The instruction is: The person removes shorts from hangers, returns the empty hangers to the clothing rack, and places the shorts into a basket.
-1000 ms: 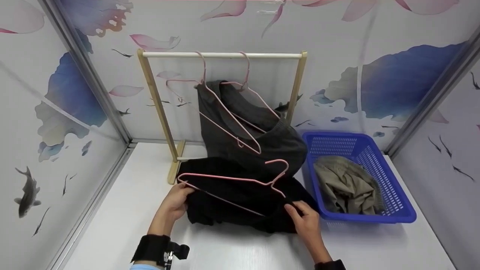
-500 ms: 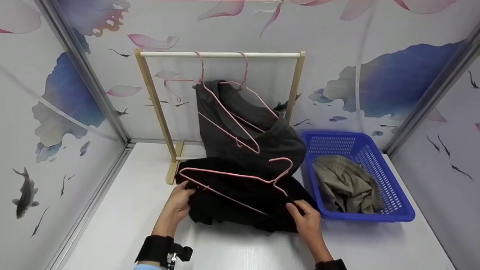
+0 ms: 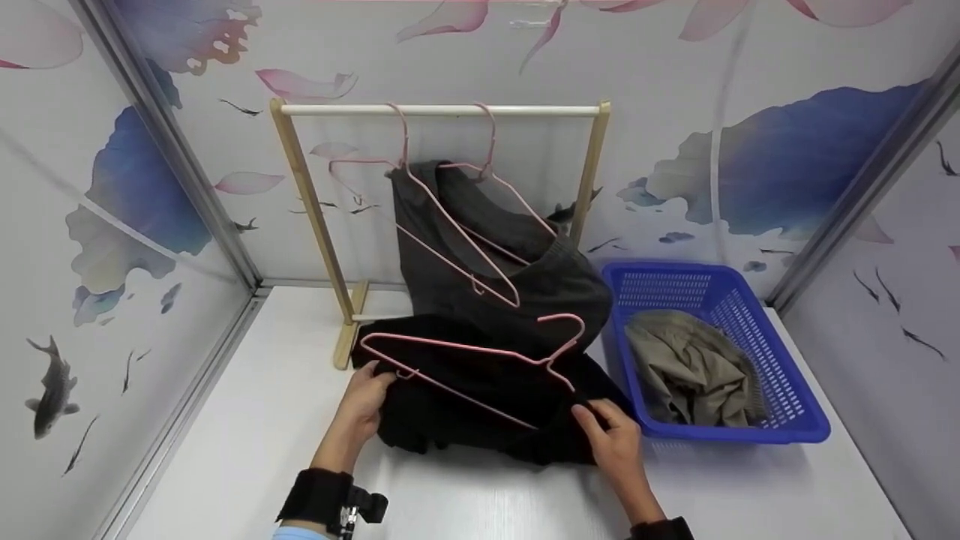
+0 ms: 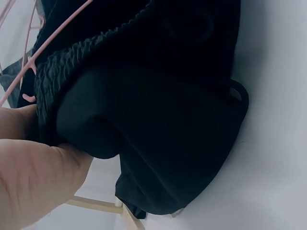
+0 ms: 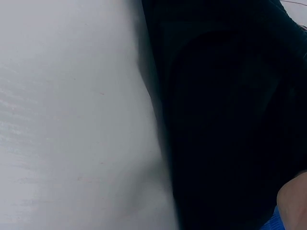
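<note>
Black elastic-waisted garment (image 3: 472, 431) on the table (image 3: 480, 506), its mouth drawn out between two hands: the left hand (image 3: 365, 401) pinches the gathered waistband (image 4: 69, 60) with its fingers; the right hand's (image 3: 615, 439) fingers grip the edge beside the right shoulder of the pink hanger (image 3: 450, 345). The hanger's small hook (image 4: 29, 98) may snag the elastic; a loosened right grip could let that shoulder slip out. Crowding against the dark grey garment (image 3: 544, 304) on the clothes rack (image 3: 313, 202) might tangle the cloth. No brand, label or writing is legible.
</note>
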Motion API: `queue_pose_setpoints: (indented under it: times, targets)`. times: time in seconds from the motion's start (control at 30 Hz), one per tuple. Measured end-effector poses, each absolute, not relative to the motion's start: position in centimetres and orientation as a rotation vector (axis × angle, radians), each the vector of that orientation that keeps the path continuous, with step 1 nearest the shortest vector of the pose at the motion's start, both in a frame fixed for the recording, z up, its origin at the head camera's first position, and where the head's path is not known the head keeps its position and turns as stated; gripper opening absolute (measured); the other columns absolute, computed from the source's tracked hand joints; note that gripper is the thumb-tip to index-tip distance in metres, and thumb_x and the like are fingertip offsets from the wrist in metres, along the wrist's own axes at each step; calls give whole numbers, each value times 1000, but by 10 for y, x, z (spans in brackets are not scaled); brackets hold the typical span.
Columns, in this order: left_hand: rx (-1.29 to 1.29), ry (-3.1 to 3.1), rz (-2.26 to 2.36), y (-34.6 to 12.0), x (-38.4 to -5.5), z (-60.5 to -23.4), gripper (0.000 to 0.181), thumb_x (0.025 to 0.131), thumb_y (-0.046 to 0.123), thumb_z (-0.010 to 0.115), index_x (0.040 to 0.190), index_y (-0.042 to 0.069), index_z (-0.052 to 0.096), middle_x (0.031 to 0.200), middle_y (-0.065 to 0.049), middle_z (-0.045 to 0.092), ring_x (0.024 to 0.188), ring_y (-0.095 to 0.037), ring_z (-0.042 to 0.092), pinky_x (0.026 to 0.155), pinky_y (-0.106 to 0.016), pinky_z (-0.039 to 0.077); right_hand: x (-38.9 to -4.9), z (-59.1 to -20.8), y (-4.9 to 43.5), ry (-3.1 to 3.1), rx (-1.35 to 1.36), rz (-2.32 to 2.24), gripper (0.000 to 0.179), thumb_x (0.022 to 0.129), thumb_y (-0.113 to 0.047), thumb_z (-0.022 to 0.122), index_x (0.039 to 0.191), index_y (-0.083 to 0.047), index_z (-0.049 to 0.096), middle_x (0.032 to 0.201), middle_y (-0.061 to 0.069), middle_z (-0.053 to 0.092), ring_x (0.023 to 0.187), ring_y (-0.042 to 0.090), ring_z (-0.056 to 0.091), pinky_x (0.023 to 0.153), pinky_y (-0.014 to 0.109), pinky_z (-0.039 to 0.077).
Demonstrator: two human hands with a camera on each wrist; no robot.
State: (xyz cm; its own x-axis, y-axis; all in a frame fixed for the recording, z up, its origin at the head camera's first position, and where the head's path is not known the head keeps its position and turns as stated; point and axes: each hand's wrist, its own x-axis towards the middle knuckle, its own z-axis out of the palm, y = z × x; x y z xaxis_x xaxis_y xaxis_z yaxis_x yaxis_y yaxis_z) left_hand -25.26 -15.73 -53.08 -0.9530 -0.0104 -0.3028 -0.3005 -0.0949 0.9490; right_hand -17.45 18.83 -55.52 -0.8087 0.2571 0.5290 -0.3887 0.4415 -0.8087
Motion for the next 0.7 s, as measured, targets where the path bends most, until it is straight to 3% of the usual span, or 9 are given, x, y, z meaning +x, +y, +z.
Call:
queue_pose_setpoints:
  times: [0.27, 0.47, 0.7]
  targets:
    - [-369, 1998, 2153, -152, -260, -526, 54, 101, 5, 45, 152, -8, 33, 148, -26, 42, 135, -36, 44, 117, -49, 33, -175, -554, 190, -2110, 106, 1410, 8, 87, 10, 75, 85, 2, 75, 82, 11, 71, 79, 5, 64, 76, 12, 47]
    - [-339, 1959, 2200, -152, -262, -524, 58, 101, 3, 45, 155, -7, 26, 157, -25, 28, 142, -34, 32, 125, -53, 19, -186, -573, 199, -2129, 67, 1419, 2, 89, 3, 77, 87, 3, 75, 84, 9, 71, 80, 4, 63, 75, 12, 46]
    - [-276, 1873, 2261, -153, -260, -525, 57, 102, 4, 45, 156, -5, 28, 159, -24, 26, 147, -33, 28, 127, -51, 13, -191, -581, 207, -2153, 64, 1427, 4, 89, -5, 79, 92, -7, 79, 88, -1, 72, 83, 4, 64, 76, 14, 48]
